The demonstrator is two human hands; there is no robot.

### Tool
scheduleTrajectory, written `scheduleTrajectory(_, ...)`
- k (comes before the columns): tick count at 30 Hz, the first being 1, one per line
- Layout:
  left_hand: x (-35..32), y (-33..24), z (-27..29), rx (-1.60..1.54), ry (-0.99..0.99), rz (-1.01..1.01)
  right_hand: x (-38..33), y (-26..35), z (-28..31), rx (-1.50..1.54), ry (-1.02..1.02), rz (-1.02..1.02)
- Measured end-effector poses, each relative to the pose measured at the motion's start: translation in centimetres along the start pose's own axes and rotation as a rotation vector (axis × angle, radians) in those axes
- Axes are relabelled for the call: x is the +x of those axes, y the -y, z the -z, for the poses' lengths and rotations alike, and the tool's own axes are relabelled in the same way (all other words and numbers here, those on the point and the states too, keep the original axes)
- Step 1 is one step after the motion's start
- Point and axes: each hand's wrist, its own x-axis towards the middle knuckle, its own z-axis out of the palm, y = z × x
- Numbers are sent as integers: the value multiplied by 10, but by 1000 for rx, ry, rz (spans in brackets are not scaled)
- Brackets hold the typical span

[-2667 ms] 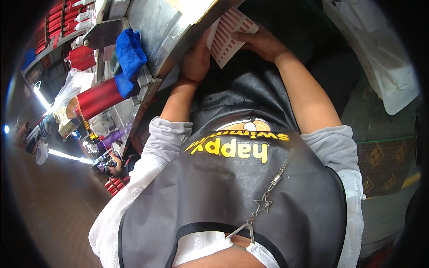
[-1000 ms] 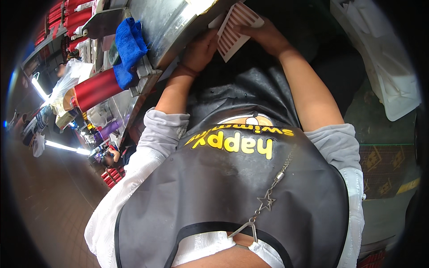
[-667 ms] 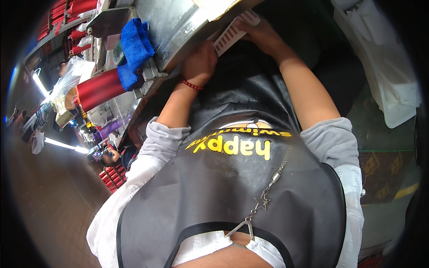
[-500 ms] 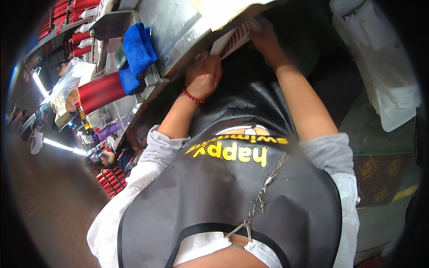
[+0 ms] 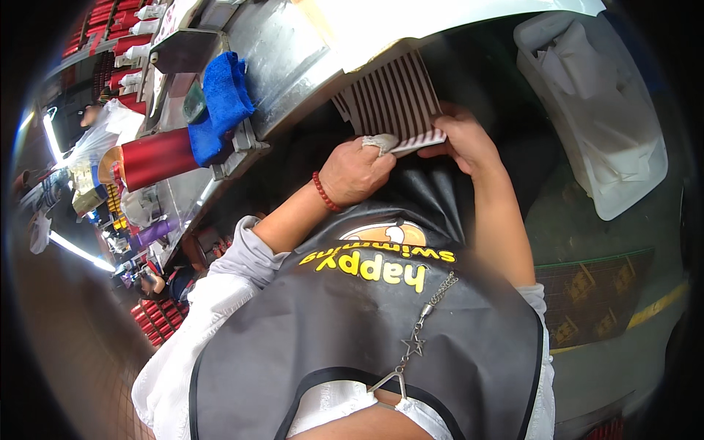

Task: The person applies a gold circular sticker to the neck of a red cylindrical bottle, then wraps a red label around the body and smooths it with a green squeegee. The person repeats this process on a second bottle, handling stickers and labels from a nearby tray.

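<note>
- Spanning the space between both hands, the striped sheet [image 5: 392, 92] lay above the black apron [image 5: 359, 315], close by the edge of the steel table [image 5: 282, 88], its far end reaching the pale covering [image 5: 411, 18] in this view
- The right hand [image 5: 466, 139] grasped the near right corner, thumb over the face and fingers beneath
- The left hand [image 5: 357, 172] touched the near left part with its fingers curled, a white wrap [image 5: 380, 143] on one digit; whether it pinched the sheet or merely pressed it, I could not tell
- Light and thin was my guess, like paper or soft card: stiff enough to stay fairly flat, yet pliant, as the turned-up near edge suggested
- Slipping seemed a small risk, creasing a larger one, above all along that turned edge
- The soundest hold seemed to be at both near corners, with flat finger pads and even, gentle pressure
</note>
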Motion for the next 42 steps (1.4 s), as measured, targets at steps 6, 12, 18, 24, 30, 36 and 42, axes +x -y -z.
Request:
scheduleTrajectory(6,18,-29,21,-520,-280,135,-90,-8,39,160,-108,187)
scheduleTrajectory(12,59,-38,-1,-1858,-220,1067,-159,-39,72,241,-143,253)
scheduleTrajectory(18,80,-52,-11,-1521,-28,744,-183,-55,83,250,-318,347)
scheduleTrajectory(24,93,-61,-15,-1294,-65,462,-194,-49,89,174,-456,495)
scheduleTrajectory(30,92,-62,-21,-1337,-35,411,-194,-65,94,331,-424,545)
scheduleTrajectory(36,93,-63,-22,-1440,-53,480,-197,-75,100,371,-430,518)
scheduleTrajectory(42,94,-64,-21,-1442,-31,456,-202,-77,101,290,-435,517)
